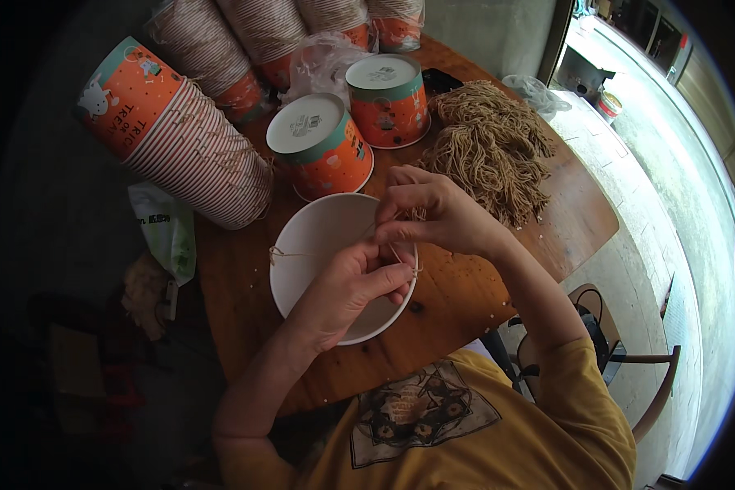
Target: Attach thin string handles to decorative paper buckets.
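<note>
Pinching thin twine (396,254) with nearly closed fingertips of my left hand (355,283) and right hand (423,208) at the right rim of the near white tub (317,224), I should probably hold it taut and pull slowly, evenly.

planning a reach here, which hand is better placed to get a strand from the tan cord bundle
Right, most likely: the right hand is nearer the tan cord bundle, while the left hand is farther off, over the white bucket. Both hands look occupied, though.
</note>
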